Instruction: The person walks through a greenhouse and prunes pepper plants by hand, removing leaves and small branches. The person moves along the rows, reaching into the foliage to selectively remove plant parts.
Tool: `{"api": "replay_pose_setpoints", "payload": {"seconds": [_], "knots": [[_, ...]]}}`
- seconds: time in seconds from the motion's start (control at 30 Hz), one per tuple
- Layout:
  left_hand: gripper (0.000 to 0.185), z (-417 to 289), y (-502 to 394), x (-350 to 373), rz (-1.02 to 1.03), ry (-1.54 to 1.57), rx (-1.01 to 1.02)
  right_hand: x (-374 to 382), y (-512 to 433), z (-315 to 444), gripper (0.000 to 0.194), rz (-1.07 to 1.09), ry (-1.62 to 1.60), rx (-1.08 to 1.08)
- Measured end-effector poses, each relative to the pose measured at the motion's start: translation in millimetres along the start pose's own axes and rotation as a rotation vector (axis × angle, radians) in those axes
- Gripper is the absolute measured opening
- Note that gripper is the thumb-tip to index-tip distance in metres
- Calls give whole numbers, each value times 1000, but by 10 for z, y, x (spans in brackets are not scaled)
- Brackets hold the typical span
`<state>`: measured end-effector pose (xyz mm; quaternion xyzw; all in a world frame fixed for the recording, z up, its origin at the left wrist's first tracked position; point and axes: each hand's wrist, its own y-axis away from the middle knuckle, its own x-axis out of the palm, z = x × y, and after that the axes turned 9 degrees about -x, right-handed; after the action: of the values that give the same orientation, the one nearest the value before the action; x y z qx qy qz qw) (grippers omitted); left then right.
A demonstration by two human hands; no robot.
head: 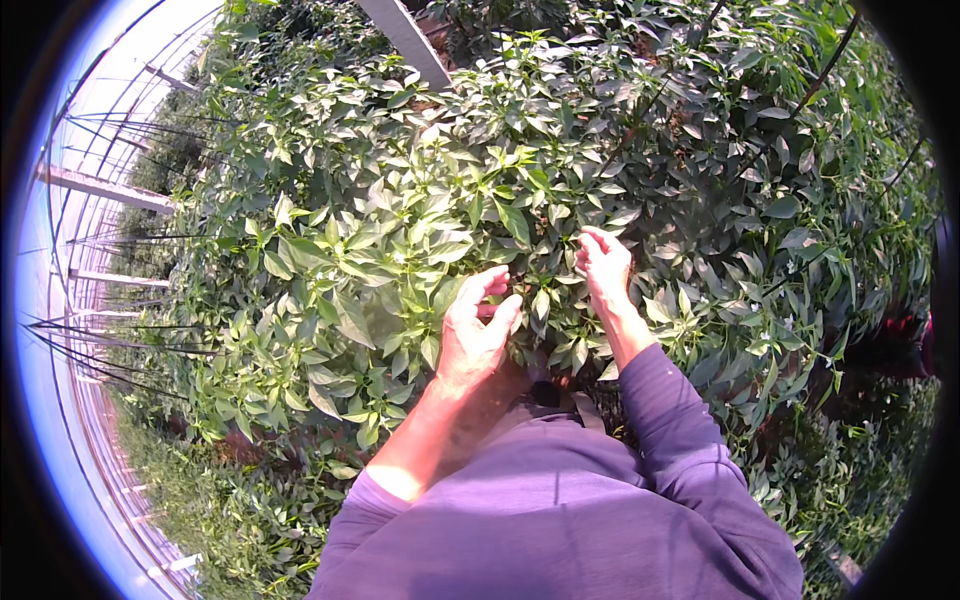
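Observation:
Leafy green plants (345, 240), which look like pepper plants, fill the view before me. My left hand (476, 322) is over the foliage near the middle, its fingers curved and the thumb apart from them, with nothing seen in it. To its right, my right hand (602, 262) is raised among the leaves with its fingers bent inward. Whether anything small is between those fingertips cannot be told. Bright sun washes out both hands. Leaves and thin stems lie between the hands, which do not touch each other.
A pale post (409, 45) stands in the foliage at the top. Thin dark rods or strings (825, 71) slant through the plants at the right. At the left, the ribbed greenhouse cover curves past a pale beam (112, 189). Something dark red (911, 345) shows at the right edge.

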<state>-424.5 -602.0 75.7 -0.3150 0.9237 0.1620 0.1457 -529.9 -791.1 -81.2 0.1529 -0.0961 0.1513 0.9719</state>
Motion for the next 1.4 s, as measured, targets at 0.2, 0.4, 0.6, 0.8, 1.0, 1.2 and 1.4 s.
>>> {"api": "replay_pose_setpoints", "payload": {"seconds": [0.2, 0.4, 0.6, 0.8, 1.0, 1.2, 1.4], "knots": [[47, 15, -433, 330, 40, 25, -38, 3, -399, 704, 29, 185, -15, -176], [73, -200, -1072, 923, 215, 1, -36, 90, -467, 926, 27, 317, -78, -210], [50, -127, -1106, 1157, 450, -1, -73, 155, -891, 674, 21, -4, -13, -223], [65, -134, -995, 1099, -6, -123, -8, 225, -1328, 330, 30, -20, 515, -239], [63, -175, -1185, 1165, 293, -53, -37, 287, -1786, -37, 33, 285, 821, -256], [15, -53, -1122, 1116, 193, 1, 11, 295, -1935, -310, 34, 400, 598, 52], [20, -120, -1329, 816, -73, 123, -87, 195, -1344, 22, 22, 288, 664, -228]]}}
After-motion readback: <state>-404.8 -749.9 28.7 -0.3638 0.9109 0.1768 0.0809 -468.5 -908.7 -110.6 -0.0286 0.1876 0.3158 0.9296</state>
